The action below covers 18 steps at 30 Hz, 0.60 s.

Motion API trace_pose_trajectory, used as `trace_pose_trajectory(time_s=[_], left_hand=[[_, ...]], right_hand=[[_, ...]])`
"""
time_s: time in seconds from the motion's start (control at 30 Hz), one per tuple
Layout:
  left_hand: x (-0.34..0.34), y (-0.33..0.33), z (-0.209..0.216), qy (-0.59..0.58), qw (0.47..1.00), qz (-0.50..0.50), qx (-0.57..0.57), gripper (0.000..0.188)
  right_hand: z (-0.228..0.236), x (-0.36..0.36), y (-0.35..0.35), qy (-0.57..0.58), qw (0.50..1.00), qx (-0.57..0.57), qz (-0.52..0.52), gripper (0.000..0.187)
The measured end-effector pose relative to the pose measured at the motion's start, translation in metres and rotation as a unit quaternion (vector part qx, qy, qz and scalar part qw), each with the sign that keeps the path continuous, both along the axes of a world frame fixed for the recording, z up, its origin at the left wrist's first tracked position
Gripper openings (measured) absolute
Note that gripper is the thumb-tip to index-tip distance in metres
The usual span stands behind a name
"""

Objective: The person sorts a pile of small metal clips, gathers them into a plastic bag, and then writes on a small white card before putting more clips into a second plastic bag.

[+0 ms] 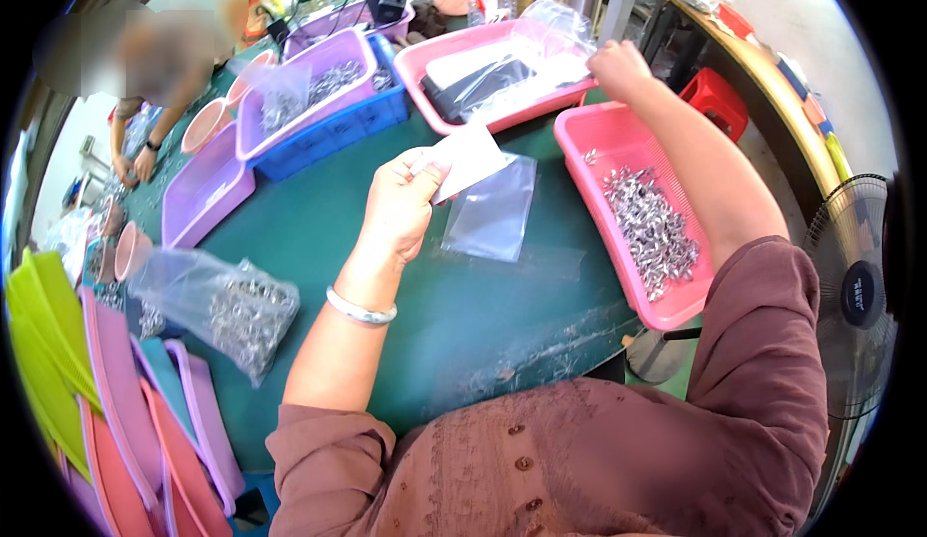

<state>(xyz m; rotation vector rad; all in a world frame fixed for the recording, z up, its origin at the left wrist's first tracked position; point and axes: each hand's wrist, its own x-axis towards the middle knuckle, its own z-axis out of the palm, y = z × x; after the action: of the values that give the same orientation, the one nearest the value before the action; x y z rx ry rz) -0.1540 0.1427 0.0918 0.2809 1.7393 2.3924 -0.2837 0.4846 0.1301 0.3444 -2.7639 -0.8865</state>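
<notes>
Table (pixel 463 315) in green carries two pink trays, one (pixel 618 131) holding many small metal rings, one clear bag (pixel 492 211) lying flat, while the left hand (pixel 401 211) pinches one light, floppy white card (pixel 468 158) by its edge, likely easily creased, and the right hand (pixel 618 69) closes on clear film in the far tray (pixel 425 54).

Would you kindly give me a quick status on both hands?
Left hand holds a white card over the green table. Right hand reaches into the far pink tray of bags. Nothing between them.
</notes>
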Motion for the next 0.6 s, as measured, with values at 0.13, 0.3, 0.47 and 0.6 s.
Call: trace_pose_trajectory(time_s=[0.13,0.3,0.47,0.6], left_hand=[[0.045,-0.041,0.002,-0.027,0.999,0.021,-0.023,0.022],[0.120,-0.081,0.003,-0.035,0.983,0.094,-0.152,0.033],[0.177,-0.107,-0.015,-0.073,0.974,0.108,-0.184,0.035],[0.213,-0.126,-0.050,-0.088,0.964,0.120,-0.218,0.031]], right_hand=[[0.034,0.025,-0.001,0.072,0.997,0.016,-0.019,0.012],[0.095,0.090,-0.008,0.153,0.986,-0.072,-0.003,0.021],[0.104,0.165,0.012,0.150,0.694,-0.689,0.147,0.028],[0.043,0.247,-0.078,-0.101,0.356,-0.860,0.351,0.028]])
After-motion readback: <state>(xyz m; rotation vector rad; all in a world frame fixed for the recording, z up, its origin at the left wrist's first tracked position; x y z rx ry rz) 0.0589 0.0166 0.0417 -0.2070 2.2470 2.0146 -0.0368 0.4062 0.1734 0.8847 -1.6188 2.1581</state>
